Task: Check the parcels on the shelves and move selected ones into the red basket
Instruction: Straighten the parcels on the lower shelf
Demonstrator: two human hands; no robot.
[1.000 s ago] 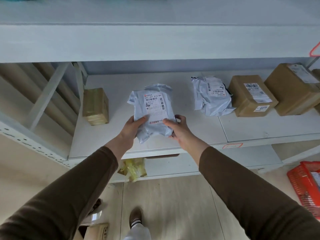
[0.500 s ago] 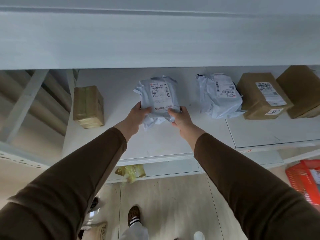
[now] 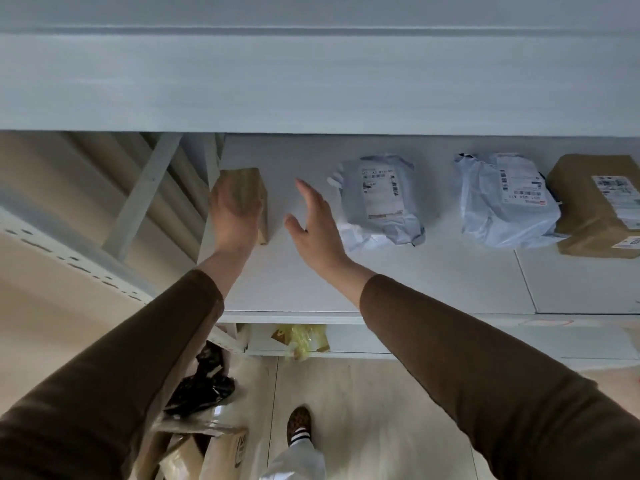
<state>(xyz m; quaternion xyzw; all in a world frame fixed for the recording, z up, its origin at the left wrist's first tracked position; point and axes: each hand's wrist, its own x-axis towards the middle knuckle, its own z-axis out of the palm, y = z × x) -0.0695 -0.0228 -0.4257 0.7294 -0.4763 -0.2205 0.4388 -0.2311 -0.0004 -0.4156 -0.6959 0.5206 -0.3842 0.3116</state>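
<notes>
A small brown taped box (image 3: 251, 188) stands at the left end of the white shelf (image 3: 398, 282). My left hand (image 3: 233, 216) is in front of it, fingers spread, covering its near side; whether it touches is unclear. My right hand (image 3: 317, 230) hovers open just right of the box, holding nothing. A grey poly-bag parcel (image 3: 379, 199) with a label lies on the shelf right of my right hand, apart from it. A second pale bag parcel (image 3: 505, 199) and a labelled cardboard box (image 3: 595, 206) lie further right. The red basket is out of view.
The shelf above (image 3: 311, 81) overhangs the upper half of the view. A yellow packet (image 3: 303, 339) sits on the lower shelf. A black bag (image 3: 204, 382) and cardboard boxes (image 3: 207, 455) lie on the floor at lower left, near my shoe (image 3: 299, 422).
Both hands let go of the grey bag parcel, which now lies on the shelf, and moved left toward the small brown box. The view shifted left, and the red basket left the frame.
</notes>
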